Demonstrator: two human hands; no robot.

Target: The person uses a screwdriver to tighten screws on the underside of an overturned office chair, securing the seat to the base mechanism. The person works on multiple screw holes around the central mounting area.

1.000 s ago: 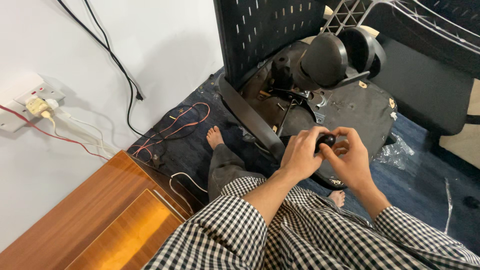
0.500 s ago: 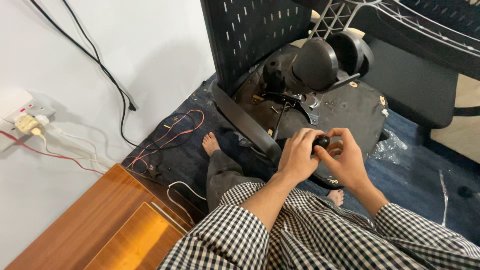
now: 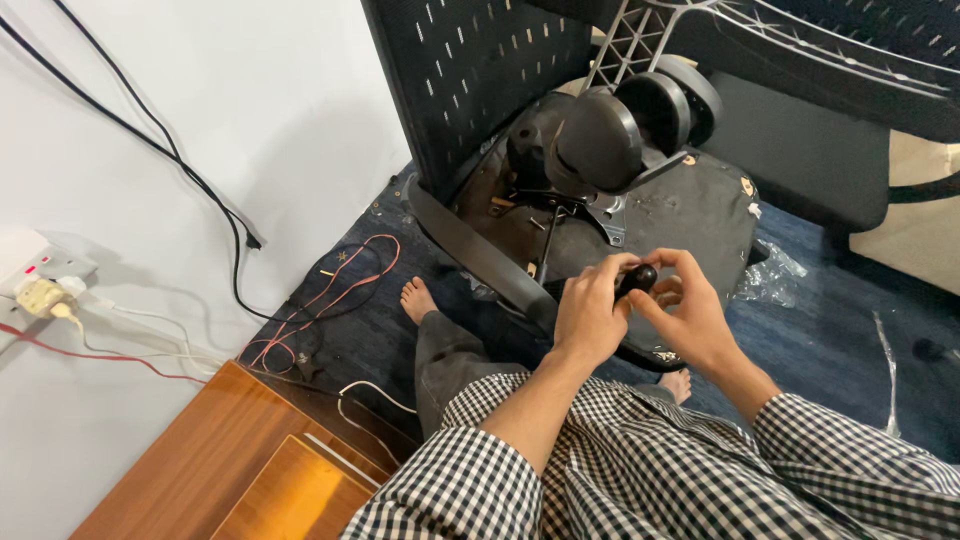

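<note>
Both of my hands meet around a small round black knob (image 3: 639, 277) in front of me. My left hand (image 3: 590, 312) wraps it from the left and my right hand (image 3: 690, 315) pinches it from the right. Just beyond lies an overturned black office chair: the underside of its seat (image 3: 700, 210), a black castor wheel (image 3: 598, 142) and the perforated backrest (image 3: 470, 70). A black armrest bar (image 3: 470, 250) curves below the seat, close to my left hand.
My bare left foot (image 3: 418, 298) rests on dark blue carpet (image 3: 830, 340). Red and black wires (image 3: 330, 285) lie by the white wall. A wall socket with plugs (image 3: 40, 290) is at left. A wooden board (image 3: 200, 470) sits at lower left, crumpled plastic wrap (image 3: 765, 280) at right.
The view has shifted, so everything sits further left and lower. My hands stay closed around the black knob with only slight finger movement.
</note>
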